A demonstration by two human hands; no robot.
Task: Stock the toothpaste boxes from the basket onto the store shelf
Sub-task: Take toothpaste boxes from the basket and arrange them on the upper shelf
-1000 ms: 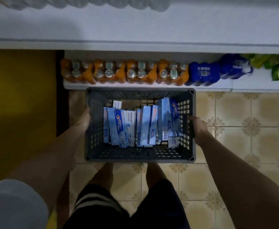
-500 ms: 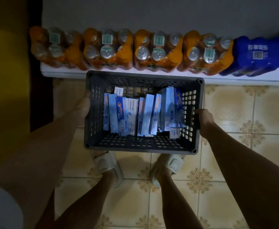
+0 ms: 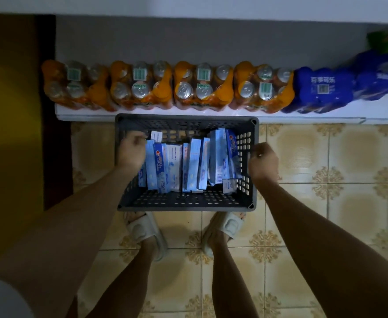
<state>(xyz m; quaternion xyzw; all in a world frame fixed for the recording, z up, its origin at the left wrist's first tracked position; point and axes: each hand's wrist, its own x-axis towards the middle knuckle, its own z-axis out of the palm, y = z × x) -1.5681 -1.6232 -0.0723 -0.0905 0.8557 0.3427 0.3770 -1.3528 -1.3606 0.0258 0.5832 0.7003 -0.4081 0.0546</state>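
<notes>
Both hands hover with loosely curled fingers holding nothing, left hand (image 3: 131,152) and right hand (image 3: 262,162) over the grey basket (image 3: 186,200) of toothpaste boxes (image 3: 188,164)

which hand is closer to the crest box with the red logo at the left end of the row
Left. The left hand is over the basket's left side, right beside that Crest box. The right hand is at the basket's right wall, across the row.

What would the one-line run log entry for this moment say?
dark grey plastic basket on tiled floor | blue toothpaste boxes inside | left hand curled over boxes | right hand curled at right wall
</notes>
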